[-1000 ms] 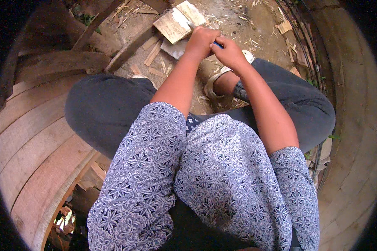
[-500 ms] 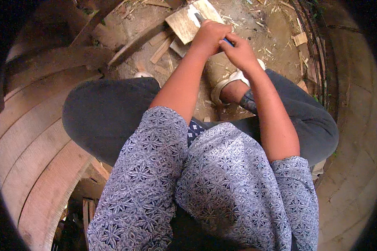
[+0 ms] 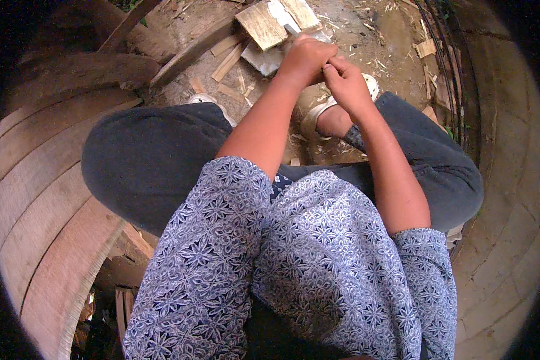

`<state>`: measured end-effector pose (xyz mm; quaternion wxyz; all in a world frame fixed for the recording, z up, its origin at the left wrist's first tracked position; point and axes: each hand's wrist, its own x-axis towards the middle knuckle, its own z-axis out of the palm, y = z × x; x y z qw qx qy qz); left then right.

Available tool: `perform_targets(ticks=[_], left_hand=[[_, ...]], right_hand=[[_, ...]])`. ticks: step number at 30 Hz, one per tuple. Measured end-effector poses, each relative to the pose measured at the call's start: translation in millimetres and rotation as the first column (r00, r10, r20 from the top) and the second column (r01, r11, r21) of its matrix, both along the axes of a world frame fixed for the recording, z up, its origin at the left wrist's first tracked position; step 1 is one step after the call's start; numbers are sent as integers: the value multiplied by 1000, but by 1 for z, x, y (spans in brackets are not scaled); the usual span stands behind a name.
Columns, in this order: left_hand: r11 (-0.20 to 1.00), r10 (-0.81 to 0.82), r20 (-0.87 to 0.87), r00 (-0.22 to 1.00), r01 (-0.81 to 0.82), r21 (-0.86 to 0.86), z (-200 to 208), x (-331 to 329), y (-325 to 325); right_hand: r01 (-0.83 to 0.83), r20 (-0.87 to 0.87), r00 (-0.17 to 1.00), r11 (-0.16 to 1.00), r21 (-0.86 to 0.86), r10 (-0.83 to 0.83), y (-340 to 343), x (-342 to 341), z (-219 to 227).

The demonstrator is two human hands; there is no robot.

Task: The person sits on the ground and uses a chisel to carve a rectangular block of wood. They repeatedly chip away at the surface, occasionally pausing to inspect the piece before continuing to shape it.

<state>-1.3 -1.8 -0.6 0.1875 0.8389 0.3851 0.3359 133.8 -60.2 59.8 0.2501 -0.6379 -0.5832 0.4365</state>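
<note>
My left hand [image 3: 306, 62] is wrapped around the handle of a bladed tool, whose grey metal blade [image 3: 291, 30] sticks out past the fingers. Whether it is a knife or a chisel cannot be made out. My right hand [image 3: 347, 86] closes on the handle's rear end, against my left hand; the handle itself is hidden. At the blade's tip lie two pale wood pieces, a squarish left piece [image 3: 260, 27] and a narrower right piece [image 3: 301, 14], with a gap between them. Under them is a grey-white slab [image 3: 263, 58].
Wood strips [image 3: 228, 62] and shavings litter the ground. White shoes [image 3: 371, 86] are on my feet, near the slab. A curved plank [image 3: 192, 53] lies to the left, dark cables [image 3: 447, 66] run along the right, and large boards [image 3: 48, 210] stand at far left.
The board, whole before, is now in two pieces with a gap showing between them. Both hands have shifted slightly right, drawing the blade along, and the blue handle end no longer shows.
</note>
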Motion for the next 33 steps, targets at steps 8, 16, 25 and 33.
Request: perform_targets(ticks=[8, 16, 25, 33], left_hand=[[1000, -10, -100, 995, 8, -12, 2, -27, 43], [999, 12, -62, 998, -14, -30, 10, -12, 18], [999, -52, -25, 998, 52, -9, 20, 3, -6], [999, -10, -52, 999, 8, -54, 15, 4, 0]], right_hand=[[40, -14, 999, 996, -79, -42, 40, -31, -3], [92, -102, 988, 976, -198, -114, 19, -15, 4], [99, -59, 992, 985, -138, -108, -4, -3, 16], [13, 2, 1000, 997, -71, -13, 6, 1, 11]])
